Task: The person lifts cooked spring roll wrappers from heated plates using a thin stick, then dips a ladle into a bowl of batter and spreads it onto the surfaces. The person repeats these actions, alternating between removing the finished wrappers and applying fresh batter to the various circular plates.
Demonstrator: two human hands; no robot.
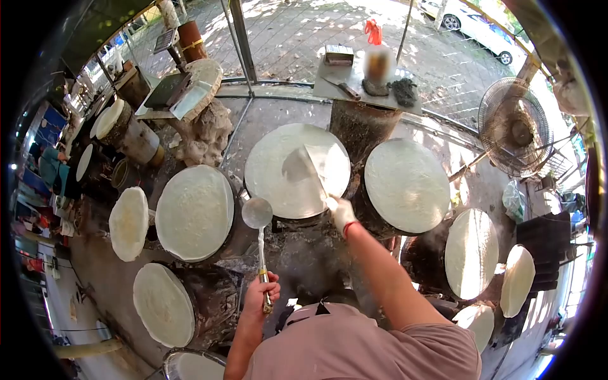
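Left grip [263,292] closed around ladle [258,214] handle, right grip [342,213] clasping scraper [318,166] on round griddle [272,171].

Strong daylight enters from the top, dappling the paved ground [304,38] with shadow. Pale round sheets [405,183] glare near white. Heavy fisheye curvature; black corners. The moving right hand [342,212] is slightly blurred.

Left hand [262,292] — bare, low and close to body, fingers curled shut around thin handle, forearm bent upward from lower frame. Right hand [342,213] — wearing pale glove, arm stretched forward and nearly straight, fingers closed in grip, red band at wrist.
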